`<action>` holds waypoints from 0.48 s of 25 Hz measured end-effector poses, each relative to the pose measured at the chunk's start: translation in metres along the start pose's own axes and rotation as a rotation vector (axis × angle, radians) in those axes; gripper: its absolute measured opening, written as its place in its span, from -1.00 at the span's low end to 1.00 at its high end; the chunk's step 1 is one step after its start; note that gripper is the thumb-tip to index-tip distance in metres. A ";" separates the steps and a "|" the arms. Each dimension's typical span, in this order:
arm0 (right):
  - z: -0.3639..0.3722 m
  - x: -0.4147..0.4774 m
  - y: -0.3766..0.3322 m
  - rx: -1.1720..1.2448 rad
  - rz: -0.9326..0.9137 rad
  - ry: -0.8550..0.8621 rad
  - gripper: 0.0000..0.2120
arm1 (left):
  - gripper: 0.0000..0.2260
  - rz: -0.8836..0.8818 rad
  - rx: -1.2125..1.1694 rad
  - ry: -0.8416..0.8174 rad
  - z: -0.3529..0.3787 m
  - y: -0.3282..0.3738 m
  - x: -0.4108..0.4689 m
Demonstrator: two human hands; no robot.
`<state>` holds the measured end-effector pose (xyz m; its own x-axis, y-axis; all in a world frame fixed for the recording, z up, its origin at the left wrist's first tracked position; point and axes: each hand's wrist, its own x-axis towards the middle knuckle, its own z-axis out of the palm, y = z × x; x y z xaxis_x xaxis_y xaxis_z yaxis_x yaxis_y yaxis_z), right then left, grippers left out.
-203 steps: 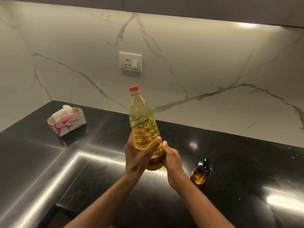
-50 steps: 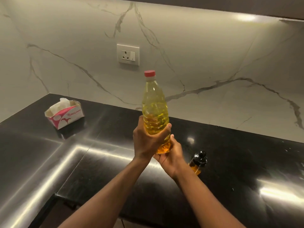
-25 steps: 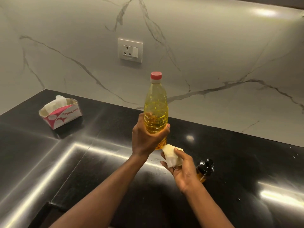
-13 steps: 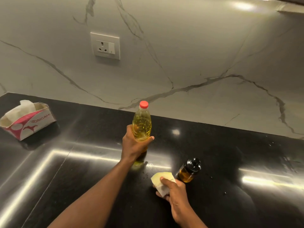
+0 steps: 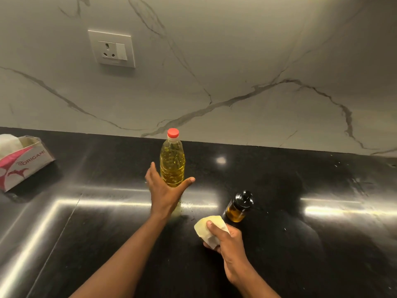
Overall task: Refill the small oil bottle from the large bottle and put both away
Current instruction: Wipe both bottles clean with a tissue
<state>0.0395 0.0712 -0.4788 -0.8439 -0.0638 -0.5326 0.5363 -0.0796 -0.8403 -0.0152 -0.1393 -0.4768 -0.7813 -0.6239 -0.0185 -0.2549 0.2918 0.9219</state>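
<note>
Judging by both caps being on, pouring looks finished and wiping is in hand. Left hand splayed open at the large bottle, not clasping it; bottle upright mid-countertop, yellow oil up to its shoulder. Right hand clutches a wadded tissue just beside the small bottle, amber oil inside. Next, probably: wipe, then grip each bottle to stow.
</note>
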 end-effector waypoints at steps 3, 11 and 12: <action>-0.017 -0.011 -0.004 0.004 -0.098 0.060 -0.94 | -0.28 0.044 -0.041 0.227 0.013 0.001 -0.052; -0.101 0.000 -0.061 -0.437 -0.617 0.397 -0.85 | -0.50 0.438 0.051 -0.363 0.078 0.050 -0.101; -0.106 0.009 -0.072 -0.564 -0.676 0.410 -0.86 | -0.46 0.418 0.087 -0.410 0.086 0.056 -0.099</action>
<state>-0.0077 0.1817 -0.4340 -0.9676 0.1809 0.1759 -0.0568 0.5231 -0.8504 -0.0009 0.0009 -0.4568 -0.9775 -0.1174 0.1752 0.0893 0.5220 0.8482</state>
